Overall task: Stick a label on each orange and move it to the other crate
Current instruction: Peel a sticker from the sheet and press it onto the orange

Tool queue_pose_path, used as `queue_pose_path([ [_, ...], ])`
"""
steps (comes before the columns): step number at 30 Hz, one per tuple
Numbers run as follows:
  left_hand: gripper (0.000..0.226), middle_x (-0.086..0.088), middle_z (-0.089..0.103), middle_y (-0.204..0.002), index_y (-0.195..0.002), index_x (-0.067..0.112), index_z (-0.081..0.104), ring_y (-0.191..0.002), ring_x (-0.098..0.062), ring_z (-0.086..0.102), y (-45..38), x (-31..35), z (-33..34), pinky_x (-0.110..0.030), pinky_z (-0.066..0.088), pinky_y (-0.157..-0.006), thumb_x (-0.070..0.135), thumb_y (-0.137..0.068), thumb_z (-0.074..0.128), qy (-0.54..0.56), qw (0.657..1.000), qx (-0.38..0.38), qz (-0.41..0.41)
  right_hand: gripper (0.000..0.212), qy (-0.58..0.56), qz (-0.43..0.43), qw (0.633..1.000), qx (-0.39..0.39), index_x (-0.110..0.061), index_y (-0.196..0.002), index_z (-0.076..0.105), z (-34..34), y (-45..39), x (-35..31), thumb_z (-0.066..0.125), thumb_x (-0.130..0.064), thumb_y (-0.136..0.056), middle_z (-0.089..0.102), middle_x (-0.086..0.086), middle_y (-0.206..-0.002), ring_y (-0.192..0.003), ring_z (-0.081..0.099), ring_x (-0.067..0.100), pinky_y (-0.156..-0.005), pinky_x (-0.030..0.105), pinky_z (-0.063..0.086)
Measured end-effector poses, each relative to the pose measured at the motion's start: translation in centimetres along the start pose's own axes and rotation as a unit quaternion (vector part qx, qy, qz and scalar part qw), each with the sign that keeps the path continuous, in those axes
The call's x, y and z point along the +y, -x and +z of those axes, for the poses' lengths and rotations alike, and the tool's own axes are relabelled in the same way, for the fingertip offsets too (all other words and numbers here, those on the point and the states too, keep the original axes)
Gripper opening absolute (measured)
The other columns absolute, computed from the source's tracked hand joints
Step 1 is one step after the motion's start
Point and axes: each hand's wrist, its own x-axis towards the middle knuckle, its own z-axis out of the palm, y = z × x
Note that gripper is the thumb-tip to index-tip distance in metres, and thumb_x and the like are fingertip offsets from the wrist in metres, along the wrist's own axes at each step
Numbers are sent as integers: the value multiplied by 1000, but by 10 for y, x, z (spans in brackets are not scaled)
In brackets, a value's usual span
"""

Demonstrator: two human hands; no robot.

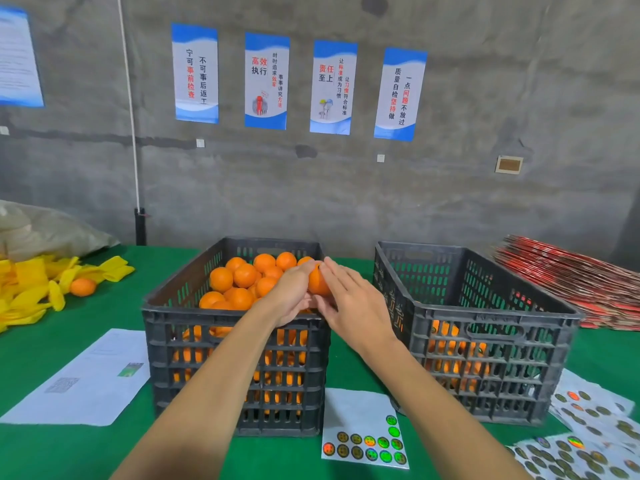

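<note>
My left hand [294,294] grips an orange [318,282] above the right rim of the left black crate [180,341], which is heaped with oranges [242,278]. My right hand [349,299] has straight fingers that touch the orange's right side. The right black crate [491,358] holds several oranges low inside, seen through its slots. A label sheet [365,441] with round shiny stickers lies on the green table in front, between the two crates.
More sticker sheets [588,438] lie at the front right. A white paper [83,379] lies front left. Yellow foam nets [31,289] and a loose orange [83,286] sit far left. Flat red cartons [571,282] are stacked at the right.
</note>
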Motion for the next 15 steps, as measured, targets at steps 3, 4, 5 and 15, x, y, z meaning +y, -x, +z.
queue_pose_path([
  [3,41,-13,75,-115,-132,14,54,-103,-25,75,2,0,2,-42,61,-91,44,-110,38,-39,999,-7,8,69,-59,55,995,-59,-16,-156,37,-5,-12,9,63,-43,-98,41,1,-160,-140,47,22,-108,37,48],
  [4,42,-13,77,-109,-129,13,57,-99,-25,76,1,0,2,-41,62,-88,45,-110,37,-52,998,-14,15,69,-83,66,992,-64,-17,-155,38,-8,-15,14,64,-43,-98,42,1,-158,-138,48,22,-108,37,47],
  [5,42,-12,78,-105,-129,16,59,-98,-25,77,0,1,2,-40,62,-85,46,-110,37,-65,997,-20,22,67,-95,71,991,-61,-16,-153,40,-12,-18,21,66,-42,-97,45,1,-156,-135,51,22,-107,38,48],
  [15,58,-12,61,-137,-148,22,50,-124,-31,58,-38,-5,-52,-44,51,-104,16,-94,69,-521,845,115,-32,61,5,268,960,-84,-23,-156,32,-25,14,118,56,-41,-103,28,-7,-166,-111,66,39,-89,49,54],
])
